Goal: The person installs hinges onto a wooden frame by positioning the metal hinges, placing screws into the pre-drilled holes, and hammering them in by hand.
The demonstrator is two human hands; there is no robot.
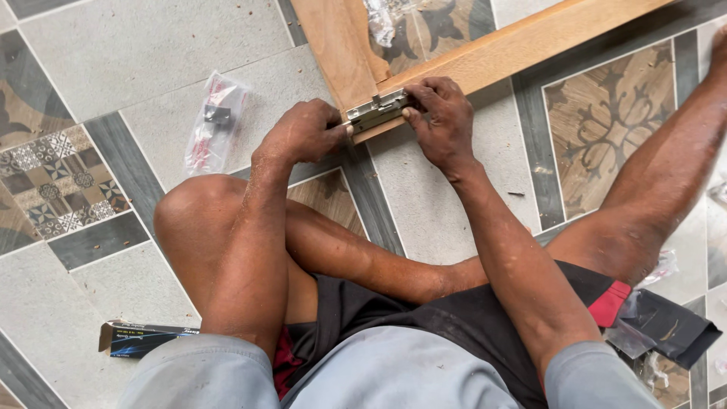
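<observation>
You sit cross-legged on the tiled floor (113, 68), bracing the wooden frame (485, 53) at its near corner. Your right hand (443, 121) pinches the metal hinge (376, 108) flat against the edge; your left hand (303, 132), clenched, steadies its left end.

Two hands are showing: the left hand (303, 132) and the right hand (443, 117), both working at one metal hinge (376, 110) on one wooden frame (485, 57). Two clear plastic packets are lying on the tiled floor (113, 68): one packet (214, 121) beside the frame's corner and one crumpled bag (381, 19) inside the frame. One dark cardboard box (144, 338) and one dark pouch (670, 326) are also lying there.
</observation>
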